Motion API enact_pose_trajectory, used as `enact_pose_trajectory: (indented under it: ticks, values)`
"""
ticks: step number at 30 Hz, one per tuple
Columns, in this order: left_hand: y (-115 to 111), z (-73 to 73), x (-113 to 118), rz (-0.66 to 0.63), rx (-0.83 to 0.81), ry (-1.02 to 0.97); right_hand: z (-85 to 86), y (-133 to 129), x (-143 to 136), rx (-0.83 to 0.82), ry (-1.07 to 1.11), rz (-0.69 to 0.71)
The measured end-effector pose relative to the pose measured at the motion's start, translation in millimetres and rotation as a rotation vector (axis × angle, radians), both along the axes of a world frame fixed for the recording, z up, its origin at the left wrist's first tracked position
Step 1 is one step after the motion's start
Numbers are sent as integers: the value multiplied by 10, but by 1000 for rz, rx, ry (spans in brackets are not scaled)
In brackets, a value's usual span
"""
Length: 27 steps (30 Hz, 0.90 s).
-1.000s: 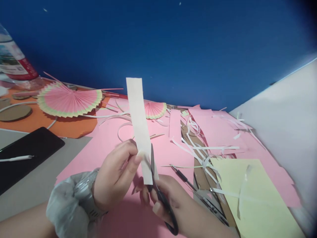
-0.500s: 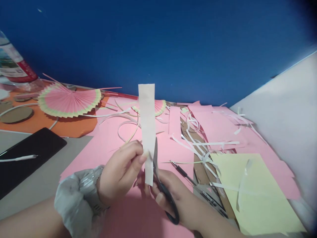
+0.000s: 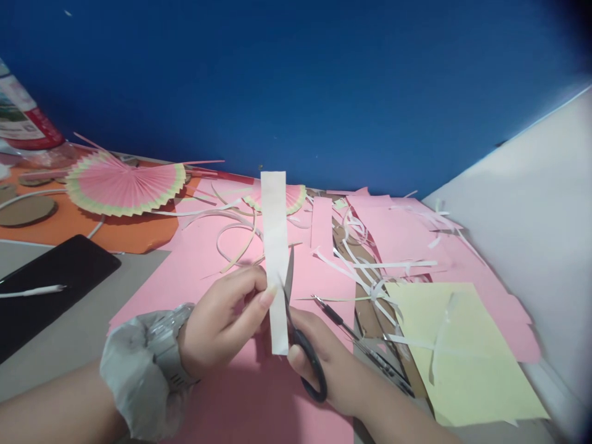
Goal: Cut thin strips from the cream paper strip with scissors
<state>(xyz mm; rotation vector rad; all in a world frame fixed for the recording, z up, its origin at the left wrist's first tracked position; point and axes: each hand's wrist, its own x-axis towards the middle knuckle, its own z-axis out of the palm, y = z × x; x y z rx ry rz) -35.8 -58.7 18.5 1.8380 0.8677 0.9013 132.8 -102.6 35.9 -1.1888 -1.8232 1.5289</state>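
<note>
A narrow cream paper strip (image 3: pixel 275 228) stands upright in front of me, pinched between the thumb and fingers of my left hand (image 3: pixel 231 314). My right hand (image 3: pixel 324 357) grips a pair of black-handled scissors (image 3: pixel 315 373). Their blades are parted and point upward at the strip's right edge, close to my left thumb; one blade tip shows to the right of the paper. Whether the blades touch the paper is hard to make out. Below both hands lies a large pink paper sheet (image 3: pixel 272 407). My left wrist wears a grey scrunchie and a watch band.
Left are a pleated pink paper fan (image 3: pixel 127 191), a black phone (image 3: pixel 60 271), cardboard discs and a bottle (image 3: pixel 28 114). On the right lie pens (image 3: pixel 340 317), thin white paper strips (image 3: pixel 398 264) and a pale yellow sheet (image 3: pixel 467 370). A blue partition (image 3: pixel 296 86) rises behind.
The paper strip has moved slightly down. The scissors have opened wider, with both blades now apart near its right edge. My view has shifted a little.
</note>
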Motion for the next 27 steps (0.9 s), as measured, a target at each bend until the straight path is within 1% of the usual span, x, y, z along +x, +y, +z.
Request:
enact_pose_trajectory:
  ticks: [3, 5, 9, 14, 20, 27]
  values:
    - [-2, -6, 3, -10, -23, -15, -6, -2, 6, 2, 46, 31]
    - [-3, -10, 1, -6, -17, -11, 0, 4, 15, 3, 39, 51]
    - [3, -8, -4, -6, -17, -8, 24, 13, 17, 12, -8, 32]
    - [-5, -10, -1, -31, -74, -67, 21, -3, -4, 13, -20, -11]
    - [-25, -35, 0, -103, -214, -155, -4, -7, 3, -17, -6, 5]
    - [-24, -20, -3, -117, -243, -165, -6, -3, 6, -25, 77, 32]
